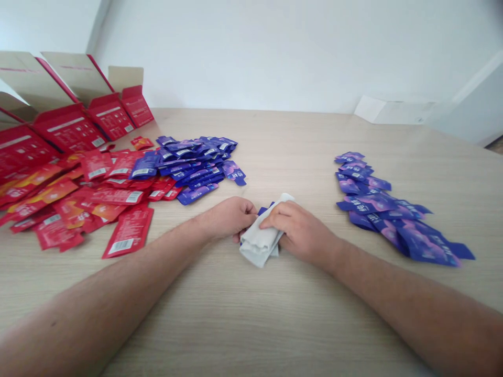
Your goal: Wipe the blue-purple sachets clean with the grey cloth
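My right hand (301,228) is closed on a folded white cloth (262,236) near the middle of the table. Under the cloth lies a blue-purple sachet (261,210), mostly covered, with only small bits of its edge showing. My left hand (231,215) is curled at the left side of this sachet, its fingers pinched on the edge beside the cloth. To the upper left is a heap of blue-purple sachets (196,162). On the right, more purple sachets (377,201) lie overlapped in a slanting row.
Many red and orange sachets (94,193) are piled at the left, one red sachet (129,230) lying nearest my left forearm. Several opened red cartons (68,128) stand behind them. A white box (389,111) sits at the table's back right, by the white wall.
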A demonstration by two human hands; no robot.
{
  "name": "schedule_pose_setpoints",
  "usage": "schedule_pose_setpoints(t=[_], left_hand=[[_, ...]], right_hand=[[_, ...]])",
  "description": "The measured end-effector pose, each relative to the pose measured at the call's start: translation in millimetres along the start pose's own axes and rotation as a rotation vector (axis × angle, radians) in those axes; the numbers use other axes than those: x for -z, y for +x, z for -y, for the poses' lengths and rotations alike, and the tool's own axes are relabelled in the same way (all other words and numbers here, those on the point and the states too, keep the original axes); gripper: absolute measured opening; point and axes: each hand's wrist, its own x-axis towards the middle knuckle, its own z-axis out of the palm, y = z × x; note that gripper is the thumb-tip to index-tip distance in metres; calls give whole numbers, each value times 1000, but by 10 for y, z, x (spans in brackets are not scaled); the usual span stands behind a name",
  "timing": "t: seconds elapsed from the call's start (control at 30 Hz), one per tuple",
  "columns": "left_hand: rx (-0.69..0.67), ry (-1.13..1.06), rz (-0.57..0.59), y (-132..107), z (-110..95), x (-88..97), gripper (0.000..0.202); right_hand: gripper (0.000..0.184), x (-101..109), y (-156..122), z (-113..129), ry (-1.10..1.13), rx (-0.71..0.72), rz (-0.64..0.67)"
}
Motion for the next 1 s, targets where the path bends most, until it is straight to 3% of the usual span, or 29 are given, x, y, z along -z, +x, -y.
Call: schedule_pose_setpoints(t=[0.13,0.3,0.47,0.67,0.83,1.0], left_hand=[[-17,-6,2,-9,2,-3,25],[-16,11,-52,1,18,-6,24],[-18,-7,24,-20,-6,12,25],[-15,-1,-25,-13,2,6,22],[-36,-18,36,-21,-6,13,24],[-37,-38,11,-18,-1,9,19]], right_hand=[[27,-32,5,102,51,127,61],[34,-12,0,31,0,-38,-38],[29,-24,-4,82,58,119,57],[32,-18,-3,32,-2,-20,-31],[28,-29,-6,92,43,125,59],[37,-13,-7,19,-1,-31,-54]])
